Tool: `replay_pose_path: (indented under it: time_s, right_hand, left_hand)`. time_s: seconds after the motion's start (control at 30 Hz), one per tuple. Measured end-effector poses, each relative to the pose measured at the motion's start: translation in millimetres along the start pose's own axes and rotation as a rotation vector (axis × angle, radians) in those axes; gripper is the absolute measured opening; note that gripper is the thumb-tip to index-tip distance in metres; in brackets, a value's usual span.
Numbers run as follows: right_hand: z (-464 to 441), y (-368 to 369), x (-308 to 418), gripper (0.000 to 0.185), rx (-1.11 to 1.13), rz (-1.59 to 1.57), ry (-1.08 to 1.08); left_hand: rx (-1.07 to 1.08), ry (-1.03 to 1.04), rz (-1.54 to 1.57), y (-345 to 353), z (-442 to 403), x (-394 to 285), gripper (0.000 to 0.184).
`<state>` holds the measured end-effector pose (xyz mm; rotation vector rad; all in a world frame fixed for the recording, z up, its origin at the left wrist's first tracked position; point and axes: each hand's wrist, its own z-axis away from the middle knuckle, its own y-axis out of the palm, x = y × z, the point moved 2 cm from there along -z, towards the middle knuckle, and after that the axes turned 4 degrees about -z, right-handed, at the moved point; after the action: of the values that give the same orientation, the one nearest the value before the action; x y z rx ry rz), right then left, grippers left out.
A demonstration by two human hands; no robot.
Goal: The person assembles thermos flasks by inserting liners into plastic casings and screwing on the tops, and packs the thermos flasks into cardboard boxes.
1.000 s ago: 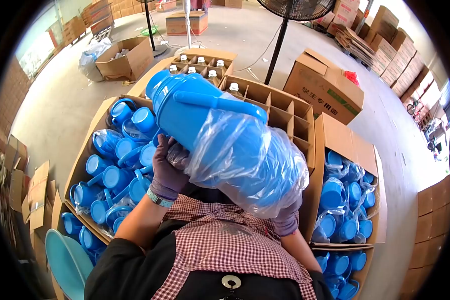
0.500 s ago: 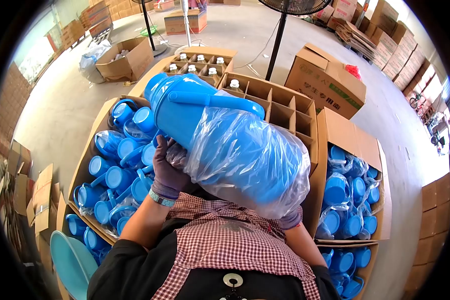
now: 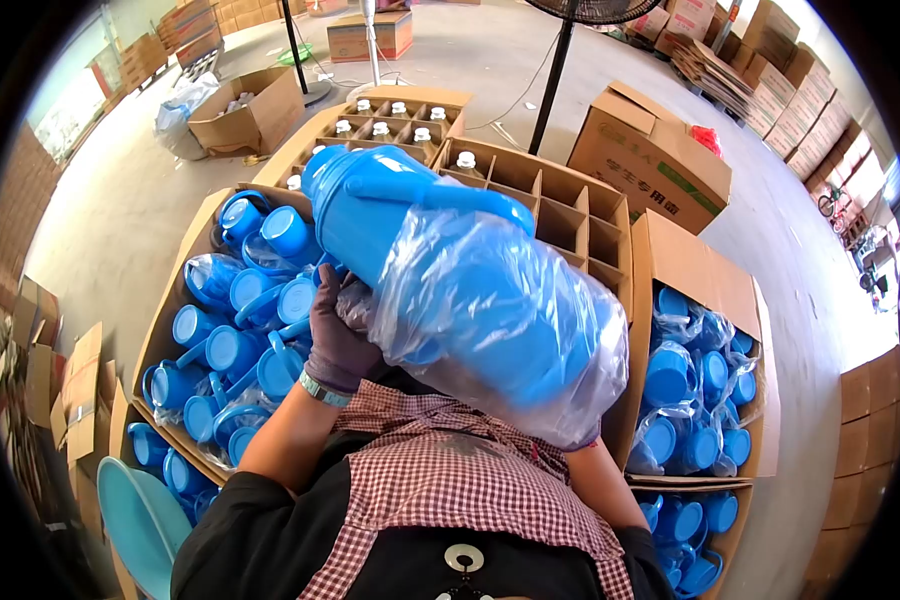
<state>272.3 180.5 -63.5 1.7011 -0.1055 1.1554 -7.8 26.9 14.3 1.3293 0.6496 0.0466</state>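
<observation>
My left fingers (image 3: pixel 324 292) pinch bunched plastic bag (image 3: pixel 582 375), right fingers hidden, can't tell; slick film could let the tilted blue thermos (image 3: pixel 362 222) slip.

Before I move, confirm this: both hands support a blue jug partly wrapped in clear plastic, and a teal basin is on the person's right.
One thing is wrong: the basin is on the person's left, as the head view shows. The left hand and right hand do support the jug, partly wrapped in clear plastic.
</observation>
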Motion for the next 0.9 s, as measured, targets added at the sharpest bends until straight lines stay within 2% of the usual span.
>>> replay_pose_path:
  time_s: [0.07,0.13,0.23,0.3,0.33,0.37,0.43,0.47,0.53,0.6,0.63,0.67,0.73,0.77,0.8,0.83,0.87,0.9]
  right_hand:
    - [-1.4,-1.2,-8.6,0.041,-0.014,-0.014,0.016]
    - [-7.2,-6.5,-25.1,0.041,-0.032,-0.078,0.073]
    - [-17.5,-19.9,-63.0,0.04,-0.053,-0.163,0.195]
    - [-14.3,-37.1,-67.8,0.039,-0.063,-0.134,0.298]
    - [-9.9,-47.0,-53.5,0.039,-0.051,-0.084,0.388]
    - [-6.1,-48.0,-20.3,0.035,-0.029,-0.044,0.51]
    - [-6.4,-13.8,78.3,0.03,0.17,1.232,0.204]
    - [2.8,-0.9,103.1,0.028,-0.173,1.121,0.018]
    - [5.5,4.9,109.6,0.03,-0.317,1.192,-0.327]
    - [-4.9,12.2,76.5,0.033,0.108,1.573,-0.654]
    - [-2.8,35.3,56.3,0.037,0.274,1.582,-0.59]
    - [-13.5,33.5,25.8,0.044,0.526,1.317,-0.519]
    - [5.0,-33.2,-37.0,0.064,0.343,0.6,-0.007]
    - [9.7,-35.4,-39.4,0.077,0.33,0.488,0.006]
    - [18.5,-17.2,-10.0,0.071,0.305,0.136,-0.011]
    - [10.6,10.0,11.7,0.084,0.387,0.333,-0.114]
    - [2.7,37.3,33.4,0.098,0.453,0.52,-0.234]
    - [6.9,55.5,56.1,0.098,0.444,0.521,-0.237]
  left_hand:
    - [-0.006,-0.022,0.006,4.7,3.4,8.1,0.054]
    - [0.462,0.003,0.158,-22.5,-10.0,13.6,0.06]
    - [0.555,0.012,0.038,-31.5,-12.7,1.7,0.055]
    - [0.346,-0.008,-0.155,-6.0,6.9,-10.0,0.05]
    - [0.196,0.025,-0.155,-3.6,12.2,-12.5,0.055]
    - [0.322,0.027,-0.061,-20.6,10.6,-16.6,0.058]
    - [0.579,0.024,0.131,-68.7,1.6,-27.0,0.065]
    - [0.54,0.041,-0.037,-45.6,13.1,-31.6,0.056]
    - [0.554,0.021,-0.124,-71.5,11.8,-37.8,0.052]
    - [0.459,0.101,-0.357,-83.1,13.1,-35.2,0.057]
    - [0.348,0.18,-0.547,-57.6,17.6,-30.1,0.065]
    - [0.343,0.196,-0.615,-36.6,20.7,-23.3,0.075]
    - [0.282,0.068,-0.843,2.6,29.5,-20.5,0.108]
    - [0.448,-0.005,-0.707,4.4,33.9,-17.2,0.114]
    - [0.353,-0.058,-0.922,24.1,37.4,-16.4,0.118]
    - [0.249,-0.123,-1.135,41.1,42.4,-15.2,0.124]
    - [0.613,-0.011,-0.725,31.1,42.9,-8.5,0.121]
    - [0.776,-0.063,-0.627,5.9,31.1,-14.6,0.116]
